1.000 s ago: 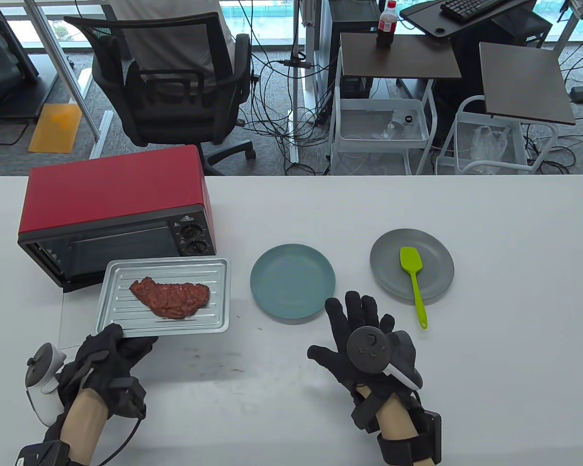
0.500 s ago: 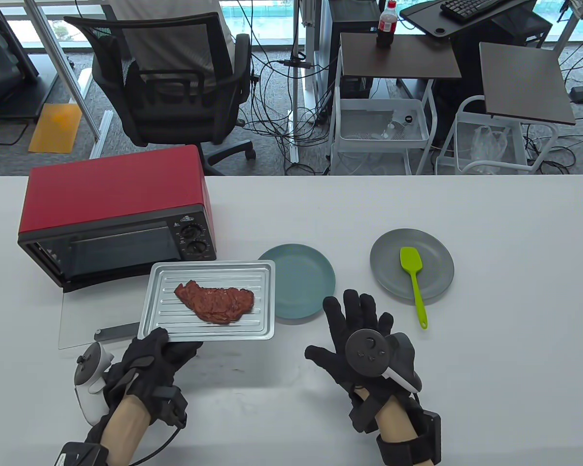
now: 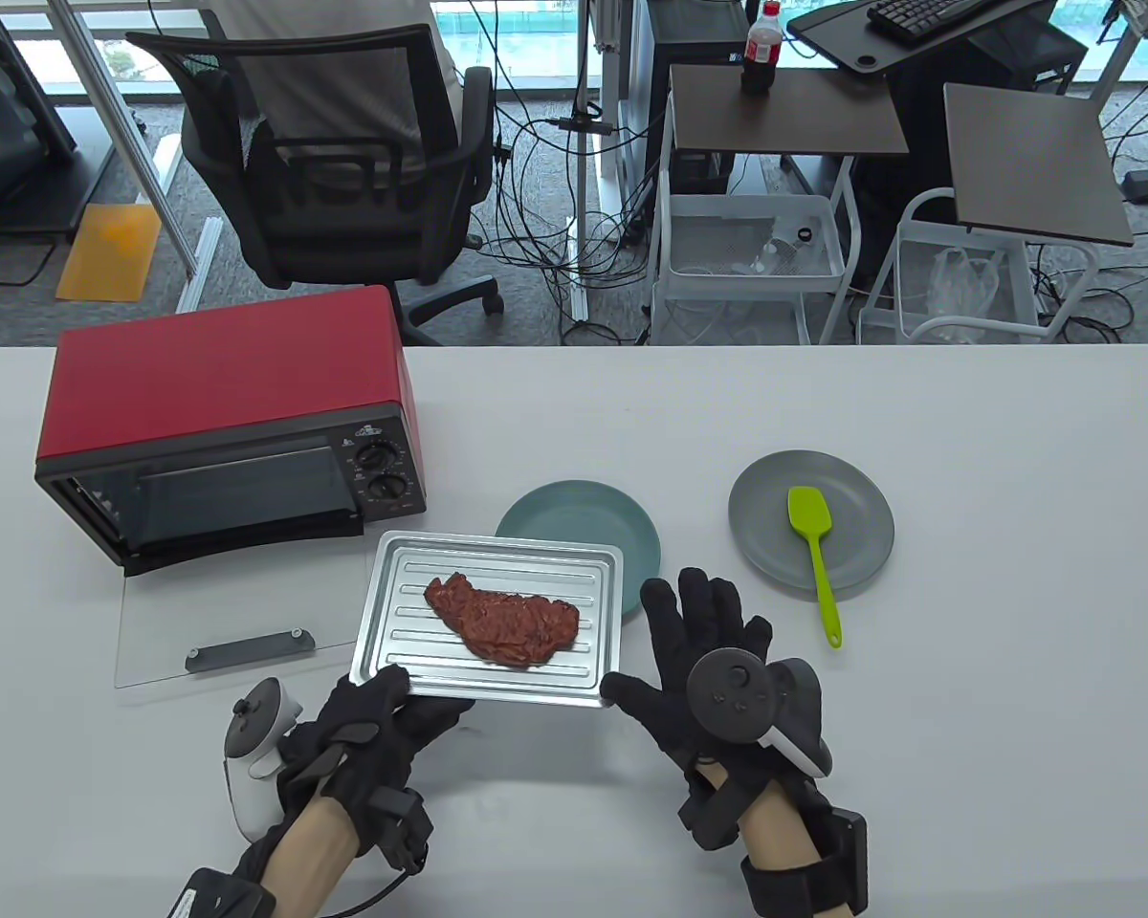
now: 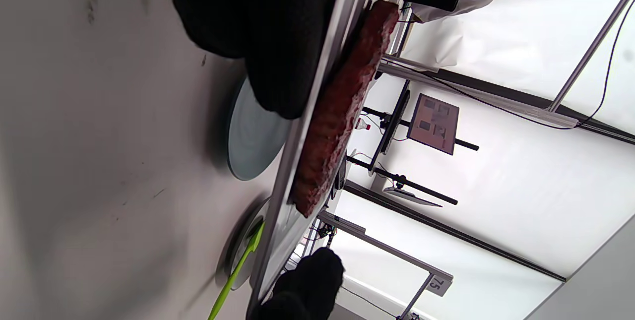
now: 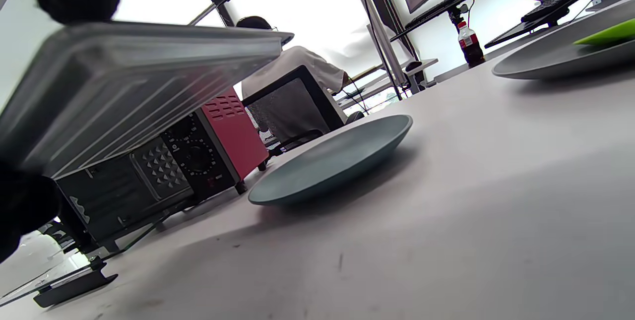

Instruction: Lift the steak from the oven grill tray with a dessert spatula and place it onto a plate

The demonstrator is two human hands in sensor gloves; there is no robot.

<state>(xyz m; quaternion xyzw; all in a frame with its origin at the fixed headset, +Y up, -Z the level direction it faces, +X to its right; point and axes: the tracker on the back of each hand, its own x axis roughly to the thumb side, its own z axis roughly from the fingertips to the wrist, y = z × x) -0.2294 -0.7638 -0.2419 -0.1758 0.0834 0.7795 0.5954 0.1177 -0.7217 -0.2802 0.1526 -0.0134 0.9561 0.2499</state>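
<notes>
The silver oven grill tray (image 3: 411, 612) is held off the table, with the brown steak (image 3: 504, 626) lying on its ribs. My left hand (image 3: 383, 698) grips its near left corner, thumb on top. My right hand (image 3: 670, 641) is open with spread fingers just right of the tray, its thumb tip by the near right corner; contact is unclear. The tray covers the near left part of the teal plate (image 3: 584, 512). The green dessert spatula (image 3: 813, 545) lies on the grey plate (image 3: 851, 545), untouched. The left wrist view shows the steak (image 4: 337, 111) edge-on; the right wrist view shows the tray's underside (image 5: 124, 77).
The red toaster oven (image 3: 230, 402) stands at the back left, its glass door (image 3: 210, 641) folded down flat on the table left of the tray. Beyond the table's far edge stand an office chair (image 3: 335, 163) and carts.
My left hand has carried the tray with the steak to the right, from in front of the oven door to over the teal plate's edge. My right hand has barely moved.
</notes>
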